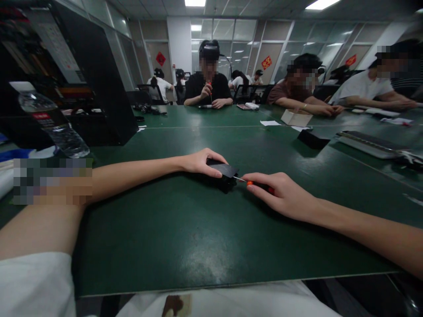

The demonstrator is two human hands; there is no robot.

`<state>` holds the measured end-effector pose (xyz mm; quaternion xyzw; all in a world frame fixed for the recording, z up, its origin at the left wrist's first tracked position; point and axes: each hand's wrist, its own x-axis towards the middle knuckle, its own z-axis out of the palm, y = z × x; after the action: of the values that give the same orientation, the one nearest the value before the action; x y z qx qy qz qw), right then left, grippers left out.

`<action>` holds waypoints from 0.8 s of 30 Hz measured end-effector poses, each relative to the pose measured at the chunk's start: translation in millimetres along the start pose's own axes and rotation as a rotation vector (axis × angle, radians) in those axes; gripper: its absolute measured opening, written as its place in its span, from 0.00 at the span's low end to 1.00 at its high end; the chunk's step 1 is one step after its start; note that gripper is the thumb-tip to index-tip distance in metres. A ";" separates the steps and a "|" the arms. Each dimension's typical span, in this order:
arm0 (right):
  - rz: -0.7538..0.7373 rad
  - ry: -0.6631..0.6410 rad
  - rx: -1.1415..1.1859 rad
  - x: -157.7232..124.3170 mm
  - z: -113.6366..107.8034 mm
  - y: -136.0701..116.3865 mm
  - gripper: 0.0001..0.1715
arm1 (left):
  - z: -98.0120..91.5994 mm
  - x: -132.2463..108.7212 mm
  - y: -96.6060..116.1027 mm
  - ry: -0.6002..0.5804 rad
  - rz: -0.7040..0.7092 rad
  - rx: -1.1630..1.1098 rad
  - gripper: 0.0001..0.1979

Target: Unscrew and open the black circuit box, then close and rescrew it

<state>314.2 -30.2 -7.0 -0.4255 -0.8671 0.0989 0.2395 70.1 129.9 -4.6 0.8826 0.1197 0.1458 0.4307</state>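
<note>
My left hand [201, 162] rests on the green table mat [185, 229] with its fingers curled over a small black box-like device [226, 174], holding it down. My right hand [280, 196] is closed round a small screwdriver with an orange handle [257, 185]. Its thin metal shaft points left and its tip touches the right side of the black device. Both forearms reach out over the mat from the near edge.
A clear water bottle [54, 125] and a large black case [95, 79] stand at the left. A black box [312, 138], a cardboard box [295, 118] and a flat grey device [370, 144] lie to the right. Several people sit along the far side.
</note>
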 end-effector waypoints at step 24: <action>-0.195 0.160 -0.576 48.3 -4.2 67.5 0.17 | 7.4 -27.9 2.4 0.423 -0.183 0.118 0.28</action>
<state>337.6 49.4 -12.8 -0.3970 -0.8746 -0.2080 0.1852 47.1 113.7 -11.3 0.8415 0.2952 0.2808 0.3549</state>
